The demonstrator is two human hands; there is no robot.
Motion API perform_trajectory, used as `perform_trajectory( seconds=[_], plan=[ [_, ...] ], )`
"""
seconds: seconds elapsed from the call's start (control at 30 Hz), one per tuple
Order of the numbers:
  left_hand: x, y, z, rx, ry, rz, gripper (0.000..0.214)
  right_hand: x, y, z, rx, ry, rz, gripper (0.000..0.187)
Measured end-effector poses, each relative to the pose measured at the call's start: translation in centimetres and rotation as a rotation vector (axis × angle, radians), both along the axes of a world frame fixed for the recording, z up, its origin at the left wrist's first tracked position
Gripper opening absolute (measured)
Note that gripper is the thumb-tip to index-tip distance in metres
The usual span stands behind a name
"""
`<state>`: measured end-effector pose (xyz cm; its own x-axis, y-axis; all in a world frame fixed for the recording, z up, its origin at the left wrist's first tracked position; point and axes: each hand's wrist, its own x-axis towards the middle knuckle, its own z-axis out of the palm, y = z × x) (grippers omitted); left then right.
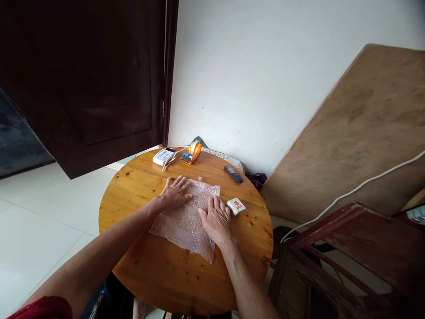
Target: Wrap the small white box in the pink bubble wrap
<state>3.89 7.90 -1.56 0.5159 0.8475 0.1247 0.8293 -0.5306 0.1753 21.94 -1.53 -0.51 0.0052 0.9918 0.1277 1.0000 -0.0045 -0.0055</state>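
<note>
A sheet of pinkish, see-through bubble wrap [186,223] lies flat on the round wooden table [156,279]. My left hand [175,192] rests flat on its upper left part, fingers stretched out. On the right edge of the sheet lies my right hand [217,218], palm down with the fingers extended and the thumb apart. Just beyond the right fingertips sits a small white box [236,206] with a red mark on its top. Neither hand is gripping anything.
At the table's back stand an orange tape dispenser [192,153] and a white box with a cable [164,157]. A dark, partly blurred object [233,173] lies at the back right. A dark door [116,88] is at left; a reddish wooden chair [358,248] stands right.
</note>
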Motion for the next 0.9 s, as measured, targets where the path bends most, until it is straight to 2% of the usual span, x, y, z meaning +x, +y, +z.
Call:
perform_trajectory(
  seconds=[0.07, 0.1, 0.2, 0.3, 0.4, 0.6, 0.9],
  plan=[
    [-0.6, -1.8, 0.4, 0.008, 0.024, 0.058, 0.058, 0.0, 0.0, 0.1, -0.01, 0.013, 0.005, 0.061],
    [-0.8, -3.0, 0.7, 0.04, 0.028, 0.038, 0.058, 0.0, 0.0, 0.0, -0.007, 0.019, 0.008, 0.061],
    [-1.2, -6.6, 1.0, 0.094, 0.013, -0.067, 0.062, 0.0, 0.0, -0.1, 0.021, 0.027, 0.019, 0.058],
    [-1.5, -8.8, 0.5, 0.028, -0.019, -0.205, 0.073, -0.1, 0.1, -0.1, 0.043, 0.021, 0.011, 0.057],
    [-1.8, -9.1, -0.2, -0.023, -0.079, -0.231, 0.082, 0.1, 0.2, -0.3, 0.071, 0.02, -0.007, 0.055],
    [-1.8, -8.3, -1.1, -0.001, -0.172, -0.238, 0.086, 1.7, 0.7, -0.9, 0.164, 0.056, 0.016, 0.041],
    [-1.6, -8.1, -1.4, -0.005, -0.197, -0.245, 0.092, 1.7, 0.8, -0.3, 0.099, -0.047, 0.034, 0.038]
  ],
)
